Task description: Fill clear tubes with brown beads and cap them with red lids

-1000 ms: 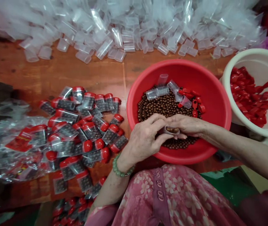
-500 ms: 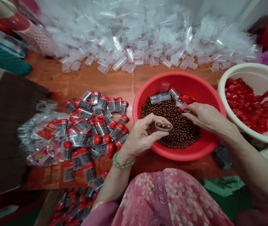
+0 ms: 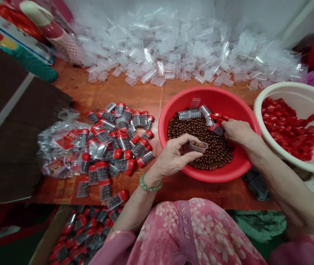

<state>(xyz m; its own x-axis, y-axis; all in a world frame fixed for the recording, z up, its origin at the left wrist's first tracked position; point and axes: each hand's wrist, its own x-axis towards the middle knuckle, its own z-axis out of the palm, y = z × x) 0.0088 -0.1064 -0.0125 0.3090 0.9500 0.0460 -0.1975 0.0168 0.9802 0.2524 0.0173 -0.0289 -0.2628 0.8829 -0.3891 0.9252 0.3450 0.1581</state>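
Note:
My left hand (image 3: 175, 156) is closed round a small clear plastic container (image 3: 199, 146), tilted so its open mouth shows brown balls inside. It is held over the near left part of a red basin (image 3: 239, 163) of loose brown balls (image 3: 214, 154). Inside the basin's right side, my right hand (image 3: 238, 131) has its fingers drawn together at a red cap (image 3: 224, 118); part of the grip is hidden. More red caps and several clear containers (image 3: 192, 113) lie on the balls beside those fingers.
A white basin (image 3: 289, 84) with red caps stands at the right. Filled red-capped containers (image 3: 109, 147) cover the table's left, beside a clear plastic bag (image 3: 49, 147). Clear containers (image 3: 159, 70) are heaped along the back. More capped ones (image 3: 82, 235) lie below the table edge.
My right hand has shifted from the clear container beside the caps up to the red caps. The container in my left hand has tilted slightly. The view has swung a little left.

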